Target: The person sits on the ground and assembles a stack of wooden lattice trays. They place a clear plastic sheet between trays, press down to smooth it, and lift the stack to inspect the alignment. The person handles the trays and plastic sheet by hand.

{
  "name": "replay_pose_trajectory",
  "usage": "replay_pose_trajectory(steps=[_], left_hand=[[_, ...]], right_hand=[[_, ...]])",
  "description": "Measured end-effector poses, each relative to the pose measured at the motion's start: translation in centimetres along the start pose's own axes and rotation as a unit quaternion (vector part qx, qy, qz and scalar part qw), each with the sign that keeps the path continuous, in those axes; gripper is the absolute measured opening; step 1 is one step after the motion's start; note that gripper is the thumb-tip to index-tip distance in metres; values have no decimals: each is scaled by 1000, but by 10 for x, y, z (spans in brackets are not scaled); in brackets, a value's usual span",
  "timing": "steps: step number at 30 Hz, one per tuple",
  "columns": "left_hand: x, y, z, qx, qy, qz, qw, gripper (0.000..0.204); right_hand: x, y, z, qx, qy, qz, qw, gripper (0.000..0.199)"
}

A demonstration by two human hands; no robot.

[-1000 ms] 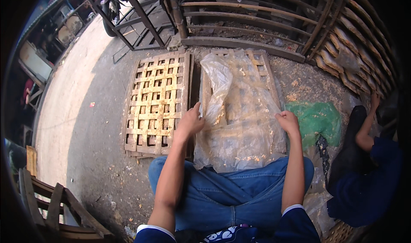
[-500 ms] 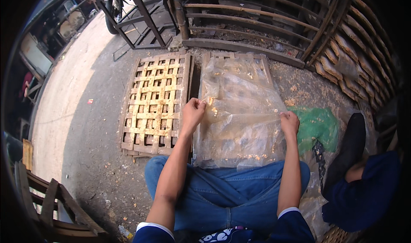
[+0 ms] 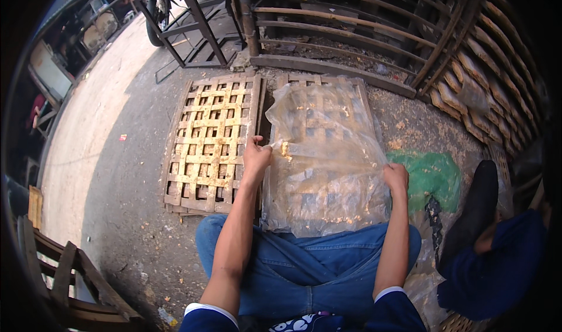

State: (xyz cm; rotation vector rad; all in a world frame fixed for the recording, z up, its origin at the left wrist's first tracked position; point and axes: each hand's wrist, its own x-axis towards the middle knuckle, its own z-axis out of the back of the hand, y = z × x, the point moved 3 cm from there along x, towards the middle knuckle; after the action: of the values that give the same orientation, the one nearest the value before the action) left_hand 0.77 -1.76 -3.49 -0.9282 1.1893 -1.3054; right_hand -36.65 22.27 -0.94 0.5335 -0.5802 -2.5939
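A cloudy clear plastic sheet (image 3: 333,150) lies over a woven lattice rack (image 3: 357,81) in front of my crossed legs, with yellowish crumbs stuck to it. My left hand (image 3: 256,159) pinches the sheet's left edge, thumb and finger together. At the opposite edge, my right hand (image 3: 396,176) is closed on the plastic. The sheet stretches between both hands, and the lattice shows through it. Left of it lies a second woven lattice rack (image 3: 213,139), a yellowish residue on its strips; my left hand is just over its right edge.
Green plastic (image 3: 430,177) with crumbs lies to the right, near another person's dark-clad leg (image 3: 477,209). Stacked racks (image 3: 486,86) lean at the far right. A bamboo-railed frame (image 3: 339,21) and a black metal frame (image 3: 187,24) stand behind. Wooden slats (image 3: 70,273) are at lower left.
My left hand has moved a little left and down, drawing the sheet's left edge with it. The sheet's far edge has dropped slightly, baring more lattice. My right hand has shifted slightly down.
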Motion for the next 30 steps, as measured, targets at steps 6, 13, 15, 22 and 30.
replay_pose_trajectory(steps=[6, 13, 15, 22, 30], left_hand=[[-14, -13, -8, -19, 93, 100, 990, 28], [-5, -23, -8, 105, 18, -7, 994, 41], [1, -16, -9, 110, 12, -24, 994, 46], [32, -36, -15, 4, -16, -38, 999, 57], [159, -83, -30, 180, 115, 11, 977, 56]], right_hand=[[-15, 4, 15, -64, 15, -16, 998, 41], [7, -2, -4, 50, -48, 53, 996, 49], [6, 1, -9, 41, -49, 63, 996, 50], [-6, 15, 0, 57, -66, 59, 994, 54], [-8, 21, -5, 74, -39, 67, 994, 56]])
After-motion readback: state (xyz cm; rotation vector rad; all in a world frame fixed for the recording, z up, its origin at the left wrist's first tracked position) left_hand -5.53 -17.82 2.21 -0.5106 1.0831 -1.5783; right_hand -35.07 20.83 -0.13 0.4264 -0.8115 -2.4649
